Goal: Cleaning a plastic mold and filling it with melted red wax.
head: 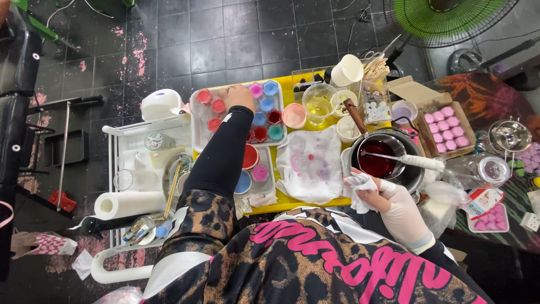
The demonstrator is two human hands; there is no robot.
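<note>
Red wax still fills the pot (378, 164); most tray (198, 132) cups look poured. Left hand (239, 97) rests spread there; right hand (374, 191) clutches tissue (360, 181).

Left hand (239, 97) reaches into a white tray (198, 138) of small coloured cups (264, 120); gloved right hand (388, 205) clutches a crumpled tissue (360, 183) beside a pot (382, 160) of red liquid
</note>
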